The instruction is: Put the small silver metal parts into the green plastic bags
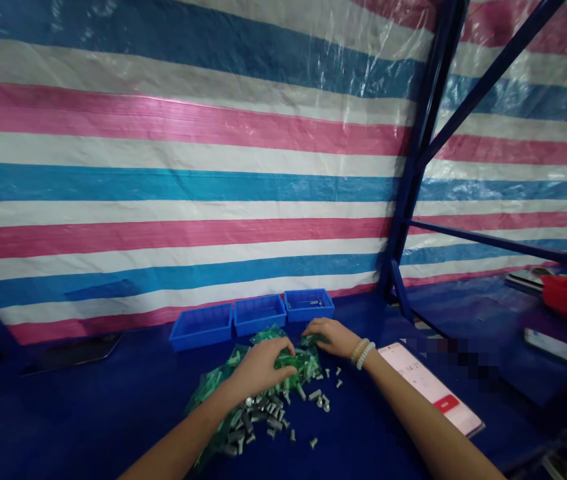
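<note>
A crumpled green plastic bag (308,362) lies on the blue table, with bolts and short metal cylinders (273,408) spilled in front of it. My left hand (263,365) rests over the bag, its thumb and fingers curved around a bunch of green plastic. At the bag's far right edge, my right hand (332,335) has its fingers curled down on another fold of the plastic. Beads circle the right wrist. Several loose bolts (326,402) lie between the two forearms. Part of the bag is hidden under my left hand and forearm.
Three blue bins (202,340) stand in a row behind the bag; the right one (308,316) holds a few small metal pieces. A lit phone (428,387) lies right of my right forearm. A dark flat device (73,353) is at left. A blue metal post (406,193) rises behind.
</note>
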Available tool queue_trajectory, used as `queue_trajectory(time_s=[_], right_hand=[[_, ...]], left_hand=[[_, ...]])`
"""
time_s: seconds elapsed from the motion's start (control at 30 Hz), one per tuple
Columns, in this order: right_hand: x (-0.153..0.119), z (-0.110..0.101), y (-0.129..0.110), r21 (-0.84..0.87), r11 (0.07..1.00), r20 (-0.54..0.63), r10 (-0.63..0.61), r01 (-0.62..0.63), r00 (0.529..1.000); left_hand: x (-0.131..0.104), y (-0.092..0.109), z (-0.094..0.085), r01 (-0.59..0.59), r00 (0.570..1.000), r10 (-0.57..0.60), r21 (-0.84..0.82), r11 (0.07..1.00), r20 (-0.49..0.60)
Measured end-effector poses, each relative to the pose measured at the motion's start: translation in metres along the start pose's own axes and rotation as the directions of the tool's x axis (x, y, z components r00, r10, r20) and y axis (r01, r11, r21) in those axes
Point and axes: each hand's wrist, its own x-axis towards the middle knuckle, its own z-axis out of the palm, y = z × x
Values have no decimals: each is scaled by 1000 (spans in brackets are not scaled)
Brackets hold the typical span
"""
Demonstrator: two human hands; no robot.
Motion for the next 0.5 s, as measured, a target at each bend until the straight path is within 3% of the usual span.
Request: queue_trajectory(time_s=[0.17,0.3,0.4,0.5], right_hand=[[-1,7,14,38,999,-123,28,-24,992],[-1,7,19,35,997,-200,76,-70,977],[-1,5,19,11,994,-210,111,-111,971],[-3,6,14,-28,989,-157,136,-143,978]], left_hand=[[8,-8,-14,10,988,-11,-8,1000,-153],[11,-22,-35,37,940,-21,40,999,-342],[0,-38,-50,63,904,-7,118,991,-427],[-20,-56,-54,68,906,34,225,972,-421]])
